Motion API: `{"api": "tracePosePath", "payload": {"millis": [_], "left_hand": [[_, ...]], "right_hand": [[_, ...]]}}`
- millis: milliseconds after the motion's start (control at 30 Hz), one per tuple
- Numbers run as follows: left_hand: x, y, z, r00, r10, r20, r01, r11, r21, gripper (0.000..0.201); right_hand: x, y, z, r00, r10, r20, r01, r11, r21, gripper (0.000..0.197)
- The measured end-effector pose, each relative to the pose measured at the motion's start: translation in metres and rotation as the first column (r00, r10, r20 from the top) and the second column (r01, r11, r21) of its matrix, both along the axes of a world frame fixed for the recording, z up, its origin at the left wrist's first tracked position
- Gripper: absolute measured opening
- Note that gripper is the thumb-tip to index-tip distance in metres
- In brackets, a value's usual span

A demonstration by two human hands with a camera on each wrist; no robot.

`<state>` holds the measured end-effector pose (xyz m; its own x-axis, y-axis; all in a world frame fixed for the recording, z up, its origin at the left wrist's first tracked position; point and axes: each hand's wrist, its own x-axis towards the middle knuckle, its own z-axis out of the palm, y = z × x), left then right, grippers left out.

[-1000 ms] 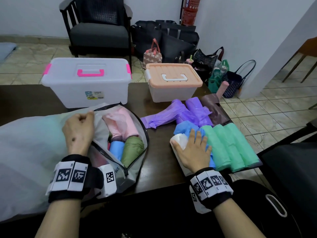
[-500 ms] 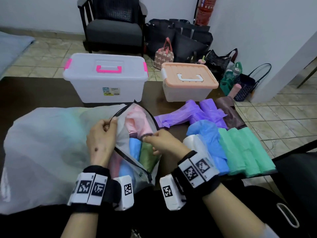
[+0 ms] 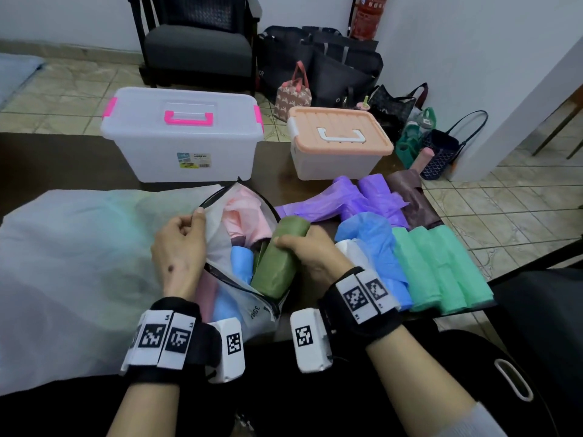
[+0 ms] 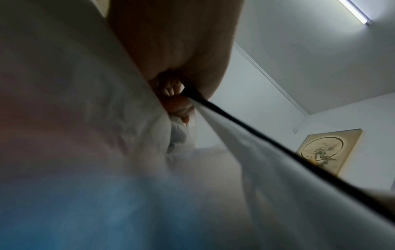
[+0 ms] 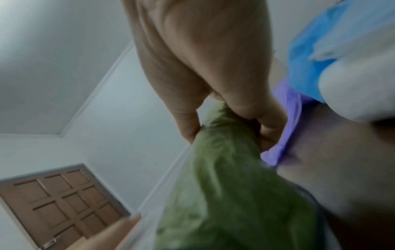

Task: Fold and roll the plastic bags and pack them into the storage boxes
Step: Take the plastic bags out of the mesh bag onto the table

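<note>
Two grips are being used: the mesh pouch rim is being pinched by the left hand; the olive bag roll, half inside it, is being clasped by the right hand above the worktop.

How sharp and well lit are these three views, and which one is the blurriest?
Head view: dim, even room light, mostly sharp, wide-angle bending at the edges. Left wrist view: the mesh bag close to the lens is a soft blur, with glare from a ceiling light. Right wrist view: blurriest, the olive green roll and right hand smeared.
</note>
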<state>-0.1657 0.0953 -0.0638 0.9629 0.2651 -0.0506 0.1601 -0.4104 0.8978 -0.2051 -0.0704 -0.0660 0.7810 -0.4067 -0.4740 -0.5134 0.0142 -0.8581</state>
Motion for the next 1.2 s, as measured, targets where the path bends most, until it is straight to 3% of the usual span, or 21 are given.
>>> {"api": "tracePosePath", "payload": {"millis": [67, 100, 200, 267, 333, 400, 500, 600, 733, 800, 900, 1200], "left_hand": [[0.0, -0.002, 0.002, 1.0, -0.01, -0.007, 0.01, 1.0, 0.01, 0.035], [0.0, -0.003, 0.002, 1.0, -0.015, -0.012, 0.015, 1.0, 0.015, 0.035], [0.001, -0.006, 0.003, 0.999, -0.017, -0.027, 0.018, 0.999, 0.033, 0.036], [0.002, -0.007, 0.004, 0.999, -0.01, -0.035, 0.012, 0.999, 0.045, 0.036], [0.003, -0.008, 0.003, 0.999, -0.01, -0.032, 0.012, 0.999, 0.046, 0.036], [0.003, -0.008, 0.002, 0.999, -0.015, -0.029, 0.016, 0.999, 0.044, 0.037], [0.003, -0.006, 0.0, 1.0, -0.012, -0.018, 0.013, 0.999, 0.046, 0.037], [0.004, -0.006, -0.003, 1.0, -0.006, -0.019, 0.007, 0.999, 0.044, 0.037], [0.004, -0.007, -0.004, 1.0, -0.007, -0.013, 0.008, 0.998, 0.06, 0.036], [0.004, -0.007, -0.005, 1.0, -0.006, -0.01, 0.007, 0.998, 0.063, 0.035], [0.004, -0.006, -0.005, 1.0, -0.007, -0.007, 0.007, 0.998, 0.07, 0.035], [0.008, -0.002, -0.002, 0.998, -0.05, -0.044, 0.052, 0.998, 0.033, 0.032]], "right_hand": [[0.003, -0.012, 0.025, 0.992, -0.032, 0.122, 0.03, 0.999, 0.018, 0.012], [0.007, -0.019, 0.041, 0.981, -0.044, 0.186, 0.045, 0.999, -0.001, 0.01], [0.04, -0.047, 0.071, 0.952, -0.02, 0.305, 0.086, 0.975, -0.207, 0.029], [0.065, -0.059, 0.08, 0.979, 0.059, 0.193, 0.028, 0.906, -0.422, 0.055], [0.087, -0.069, 0.076, 0.99, 0.136, -0.031, -0.126, 0.779, -0.614, 0.065], [0.101, -0.074, 0.061, 0.959, 0.16, -0.234, -0.283, 0.596, -0.751, 0.059], [0.111, -0.073, 0.031, 0.878, 0.134, -0.461, -0.474, 0.387, -0.791, 0.051], [0.107, -0.073, 0.009, 0.873, 0.083, -0.482, -0.484, 0.279, -0.829, 0.044], [0.101, -0.082, -0.005, 0.867, 0.005, -0.498, -0.485, 0.237, -0.842, 0.042], [0.102, -0.085, -0.007, 0.831, 0.012, -0.556, -0.529, 0.322, -0.785, 0.048], [0.105, -0.092, -0.01, 0.832, -0.015, -0.554, -0.473, 0.5, -0.725, 0.059], [0.095, -0.101, 0.005, 0.835, -0.011, -0.55, -0.457, 0.544, -0.704, 0.072]]}}
